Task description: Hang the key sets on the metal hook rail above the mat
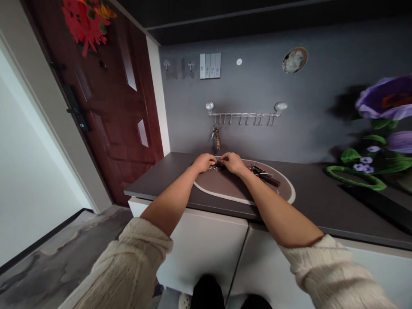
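Observation:
My left hand [205, 163] is closed, its fingertips pinching at a small bunch of keys [218, 166] with metal and black parts. From the other side my right hand [232, 163] pinches at the same bunch, low over the brown oval mat [222, 189] with its pale rim. Exactly which part each hand grips is too small to make out. To the right of my right hand, a heap of more keys [263, 173] lies on the mat, with black and dark brown pieces among them. One bunch of keys with a brown tag [218, 139] hangs from the hook rail [246, 114] above.
The dark countertop [322, 206] runs over white cabinet doors [201, 244]. On the right stand purple artificial flowers [386, 103] with a green loop [357, 178]. Wall switches [210, 65] and two small hooks are above. A dark red door [112, 98] stands at left.

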Demonstrator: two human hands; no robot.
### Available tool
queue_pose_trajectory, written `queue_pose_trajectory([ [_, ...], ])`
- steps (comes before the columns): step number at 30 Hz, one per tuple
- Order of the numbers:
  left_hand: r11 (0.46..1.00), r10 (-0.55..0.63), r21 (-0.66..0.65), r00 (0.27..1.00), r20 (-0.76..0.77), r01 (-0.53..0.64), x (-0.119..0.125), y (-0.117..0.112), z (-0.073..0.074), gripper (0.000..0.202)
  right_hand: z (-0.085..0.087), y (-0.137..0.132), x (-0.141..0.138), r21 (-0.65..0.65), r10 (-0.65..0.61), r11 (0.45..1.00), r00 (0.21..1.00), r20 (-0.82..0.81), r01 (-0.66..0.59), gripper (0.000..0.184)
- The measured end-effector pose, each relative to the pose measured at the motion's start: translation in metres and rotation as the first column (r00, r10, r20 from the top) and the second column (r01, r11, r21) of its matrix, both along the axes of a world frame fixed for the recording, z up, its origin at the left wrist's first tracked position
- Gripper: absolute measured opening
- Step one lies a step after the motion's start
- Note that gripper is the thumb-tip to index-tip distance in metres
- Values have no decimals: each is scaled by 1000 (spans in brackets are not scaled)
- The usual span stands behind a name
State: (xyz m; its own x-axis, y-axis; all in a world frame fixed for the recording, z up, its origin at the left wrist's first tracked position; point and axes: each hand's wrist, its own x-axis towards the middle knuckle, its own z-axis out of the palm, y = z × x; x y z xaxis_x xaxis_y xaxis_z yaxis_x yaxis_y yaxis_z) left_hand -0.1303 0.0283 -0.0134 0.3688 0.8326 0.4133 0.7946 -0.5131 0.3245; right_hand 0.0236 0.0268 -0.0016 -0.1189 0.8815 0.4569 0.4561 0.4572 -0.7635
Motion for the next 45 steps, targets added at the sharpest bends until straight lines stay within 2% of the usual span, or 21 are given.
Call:
queue_pose_trajectory([
  [9,999,38,36,998,-40,-37,2,-1,0,18,0,0,-3,28,22,999,994,107,-25,22],
  [17,991,41,124,999,10,-42,-1,1,0,18,-1,-1,-3,9,28,1000,995,96,-29,21],
  [20,991,45,126,999,26,-48,-1,1,1,19,-1,-2,-3,-26,31,999,999,41,-30,21],
  [23,992,48,112,997,62,-54,0,-1,3,20,-1,-3,-3,-51,34,998,999,-21,-35,21],
  [30,997,6,75,969,248,-25,2,-1,6,19,-1,-1,-3,29,2,1000,996,88,-4,14],
  [34,999,-32,30,914,404,22,3,-2,8,17,0,0,-2,75,-17,997,981,195,3,7],
  [38,996,-56,-23,801,596,86,5,-3,8,16,4,-1,0,75,3,997,973,229,-21,8],
  [42,984,-51,-73,659,750,159,6,-1,7,15,6,-2,-1,52,37,998,991,132,-45,15],
  [45,977,-29,-100,583,812,187,7,0,8,16,6,-2,-2,61,77,995,997,16,-77,19],
])
